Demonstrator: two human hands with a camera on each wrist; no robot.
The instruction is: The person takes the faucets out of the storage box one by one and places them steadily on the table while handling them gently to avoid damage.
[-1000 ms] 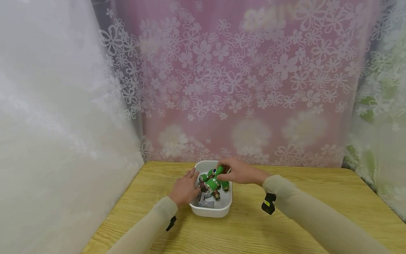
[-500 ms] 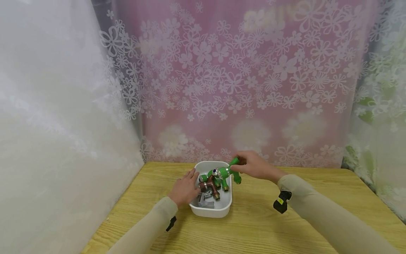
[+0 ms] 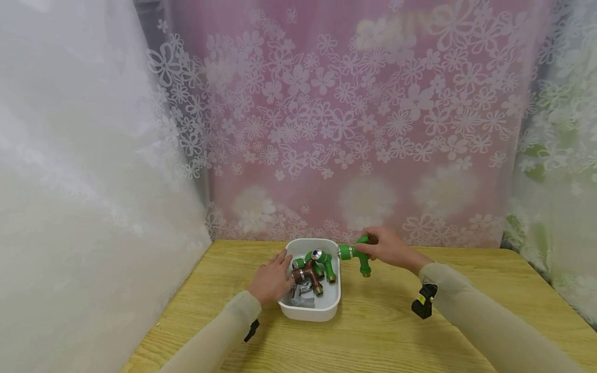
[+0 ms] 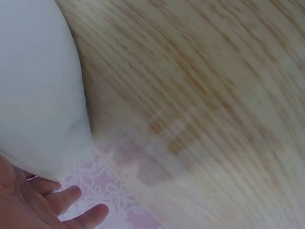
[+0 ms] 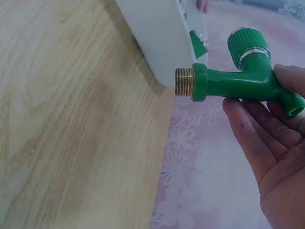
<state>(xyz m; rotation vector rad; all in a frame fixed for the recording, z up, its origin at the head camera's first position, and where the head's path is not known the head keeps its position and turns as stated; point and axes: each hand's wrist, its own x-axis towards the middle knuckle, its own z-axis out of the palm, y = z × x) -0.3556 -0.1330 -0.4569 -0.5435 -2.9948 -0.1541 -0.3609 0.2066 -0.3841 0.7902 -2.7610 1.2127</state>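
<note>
My right hand (image 3: 386, 248) holds a green tap (image 3: 361, 256) in the air just right of the white plastic tub (image 3: 310, 314). In the right wrist view, the tap (image 5: 238, 85) shows a brass threaded end and a ribbed green knob; the thumb and fingers pinch its spout end. My left hand (image 3: 270, 277) rests on the tub's left rim, its fingers extended, as the left wrist view of the hand (image 4: 43, 200) also shows. Inside the tub lie a brown tap (image 3: 311, 274), more green taps (image 3: 328, 268) and small grey metal pieces (image 3: 304, 301).
The tub stands on a light wood-grain table (image 3: 387, 331). Behind the table hangs a pink flowered curtain (image 3: 354, 155). A whitish sheet (image 3: 93, 181) hangs at the left, and another flowered curtain (image 3: 555, 207) at the right.
My right hand has lifted the green tap out of the tub and carried it right, past the rim. The brown tap is now more exposed. The left hand has stayed put.
</note>
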